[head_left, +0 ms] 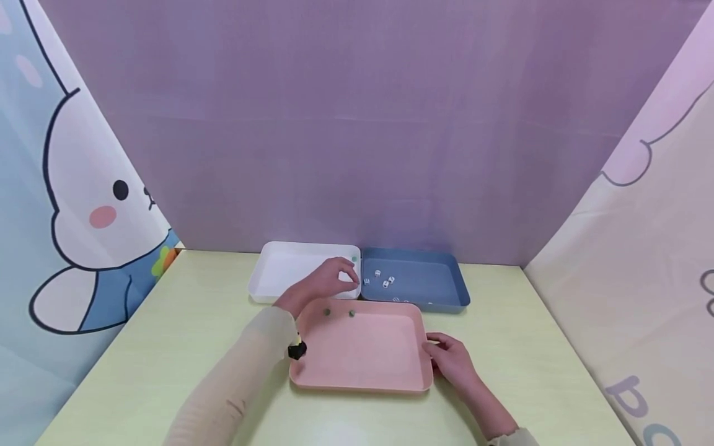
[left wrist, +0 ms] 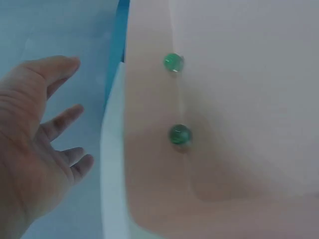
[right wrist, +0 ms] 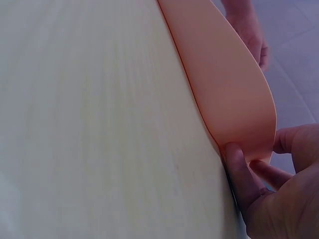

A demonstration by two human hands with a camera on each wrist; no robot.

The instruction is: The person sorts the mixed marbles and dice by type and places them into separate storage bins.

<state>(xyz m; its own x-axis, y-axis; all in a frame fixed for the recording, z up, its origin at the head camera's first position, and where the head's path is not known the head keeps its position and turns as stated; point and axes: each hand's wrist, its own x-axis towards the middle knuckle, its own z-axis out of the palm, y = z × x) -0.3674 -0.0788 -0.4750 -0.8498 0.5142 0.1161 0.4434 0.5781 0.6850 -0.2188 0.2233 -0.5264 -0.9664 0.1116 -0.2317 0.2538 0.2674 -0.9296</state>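
Over the right part of the white tray (head_left: 290, 251) is my left hand (head_left: 329, 277). In the left wrist view its thumb and fingers are bent loosely and apart, with nothing between them. Two green marbles (left wrist: 179, 134) lie along the far side of the pink tray (head_left: 362, 353). A further small green marble (head_left: 354, 259) sits in the white tray's far right corner. My right hand (head_left: 453, 360) grips the pink tray's right side, thumb at the rim and fingers against the outer wall and beneath.
A blue tray (head_left: 429, 272) stands right of the white one, with several white dice (head_left: 386, 284) toward its left and near sides. The pink tray's far edge hides part of it. Behind the table (head_left: 519, 359) hangs a purple curtain (head_left: 357, 124); printed cloths flank both sides.
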